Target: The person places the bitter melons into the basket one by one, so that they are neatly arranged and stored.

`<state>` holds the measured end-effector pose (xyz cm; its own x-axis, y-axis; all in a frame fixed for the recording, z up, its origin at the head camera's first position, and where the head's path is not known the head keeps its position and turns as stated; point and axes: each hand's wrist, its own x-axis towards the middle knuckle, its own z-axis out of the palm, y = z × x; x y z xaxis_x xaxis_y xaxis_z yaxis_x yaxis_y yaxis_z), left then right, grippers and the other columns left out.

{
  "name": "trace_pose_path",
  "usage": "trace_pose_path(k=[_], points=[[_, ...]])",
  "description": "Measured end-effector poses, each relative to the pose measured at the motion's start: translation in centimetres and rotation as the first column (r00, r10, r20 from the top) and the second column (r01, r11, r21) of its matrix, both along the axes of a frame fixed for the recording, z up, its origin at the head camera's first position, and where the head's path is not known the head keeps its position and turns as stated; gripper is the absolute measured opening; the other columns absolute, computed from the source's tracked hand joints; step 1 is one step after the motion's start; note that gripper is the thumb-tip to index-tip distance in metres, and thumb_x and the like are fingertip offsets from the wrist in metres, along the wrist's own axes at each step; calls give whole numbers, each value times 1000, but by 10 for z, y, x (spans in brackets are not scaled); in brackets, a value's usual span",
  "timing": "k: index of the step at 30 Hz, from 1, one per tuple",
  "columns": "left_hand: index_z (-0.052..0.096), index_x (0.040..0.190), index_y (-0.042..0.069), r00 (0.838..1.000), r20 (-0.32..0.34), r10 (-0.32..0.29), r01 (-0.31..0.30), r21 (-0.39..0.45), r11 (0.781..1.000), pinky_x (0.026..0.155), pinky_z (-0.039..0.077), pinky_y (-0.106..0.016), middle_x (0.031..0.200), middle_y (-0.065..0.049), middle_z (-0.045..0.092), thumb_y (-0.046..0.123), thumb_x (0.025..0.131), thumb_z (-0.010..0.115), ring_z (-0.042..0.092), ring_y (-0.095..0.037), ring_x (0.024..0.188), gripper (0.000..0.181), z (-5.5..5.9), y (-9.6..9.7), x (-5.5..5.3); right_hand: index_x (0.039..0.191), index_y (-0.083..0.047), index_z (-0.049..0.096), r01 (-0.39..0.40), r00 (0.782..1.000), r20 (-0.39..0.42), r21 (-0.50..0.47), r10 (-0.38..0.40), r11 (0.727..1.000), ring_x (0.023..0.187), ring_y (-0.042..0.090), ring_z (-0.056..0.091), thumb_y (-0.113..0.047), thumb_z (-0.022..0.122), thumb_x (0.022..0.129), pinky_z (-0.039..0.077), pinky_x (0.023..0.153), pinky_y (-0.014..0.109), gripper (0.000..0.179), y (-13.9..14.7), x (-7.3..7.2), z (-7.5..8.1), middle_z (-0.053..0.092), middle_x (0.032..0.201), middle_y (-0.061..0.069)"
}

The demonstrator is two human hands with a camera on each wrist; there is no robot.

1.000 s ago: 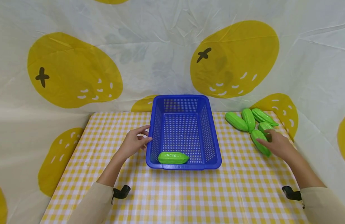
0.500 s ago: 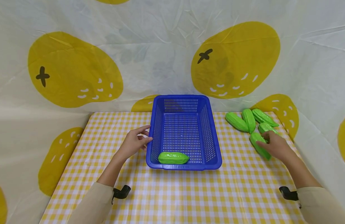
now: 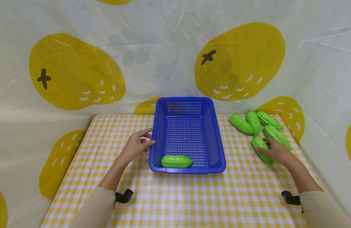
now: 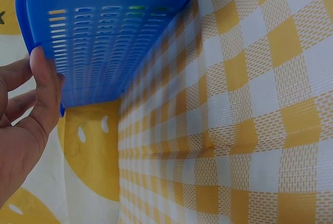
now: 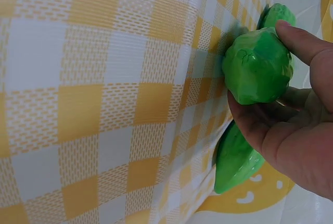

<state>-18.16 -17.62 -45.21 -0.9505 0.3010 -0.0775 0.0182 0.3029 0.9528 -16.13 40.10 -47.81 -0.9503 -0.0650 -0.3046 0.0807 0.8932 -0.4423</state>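
At the right of the head view, my right hand (image 3: 275,151) grips a glossy green bitter melon (image 3: 260,148) between thumb and fingers. From the right wrist, the blunt end of this bitter melon (image 5: 258,65) faces the camera, close over the checked cloth. My left hand (image 3: 137,145) touches the left rim of a blue plastic basket (image 3: 219,142), thumb and fingertips spread along it. In the left wrist view, the thumb of the left hand (image 4: 31,109) lies at the rim beside the slotted wall. Inside the basket, near its front, lies another bitter melon (image 3: 176,161).
Several more bitter melons (image 3: 241,124) lie at the table's back right, one of them (image 3: 276,136) just beyond my right hand. A yellow-and-white checked tablecloth (image 3: 175,199) covers the table. Fabric printed with big yellow fruit (image 3: 238,60) hangs behind and at both sides.
My right hand has drawn the bitter melon slightly left and toward me, away from the others, uncovering more of the one behind it. The left hand and basket stay put.
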Motion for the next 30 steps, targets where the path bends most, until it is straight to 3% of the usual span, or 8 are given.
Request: trace_pose_path(k=[8,13,30], points=[[48,154,5,1000,4,-3,3,6,1000,68,64,-59,122,-26,61,5,97,71,69,-15,72,61,0,1,-1,147,23,31,-10,1000,-2,31,10,999,123,65,45,-52,58,103,52,91,70,91,0,2,0,42,139,50],[48,154,5,1000,6,2,-2,5,1000,65,66,-55,121,-25,60,4,97,71,69,-16,72,61,-2,-1,0,152,19,27,-27,1000,4,2,27,1000,125,64,45,-52,55,105,54,89,69,90,0,1,3,40,142,49],[48,153,3,1000,-3,-5,5,12,1000,66,66,-55,119,-24,61,3,97,71,69,-15,71,60,-1,0,-1,155,10,27,-92,993,-75,-56,87,994,124,63,49,-46,58,105,56,88,67,81,-20,-13,55,42,143,44]])
